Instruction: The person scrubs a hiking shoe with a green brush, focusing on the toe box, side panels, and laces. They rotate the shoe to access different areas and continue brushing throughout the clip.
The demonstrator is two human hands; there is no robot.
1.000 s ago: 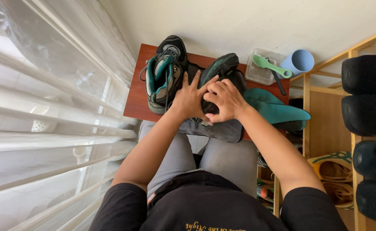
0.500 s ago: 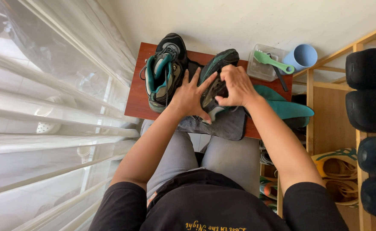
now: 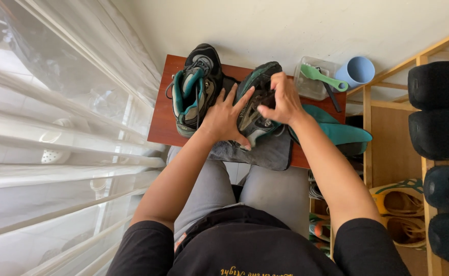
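Note:
Two worn black-and-teal sneakers stand on a small reddish-brown table. My left hand lies flat with fingers spread against the side of the right sneaker, steadying it. My right hand reaches over that shoe from the right, fingers pinched at its laces. The left sneaker stands untouched beside it. A grey cloth lies under the right sneaker and hangs over the table's front edge.
A clear plastic box with a green-handled brush and a light blue cup sit at the table's back right. A teal cloth lies at the right edge. A wooden shoe rack stands right; sheer curtains hang left.
My right hand has moved up from the middle of the right sneaker to its laces. My left hand's fingers have spread wider along the shoe's side.

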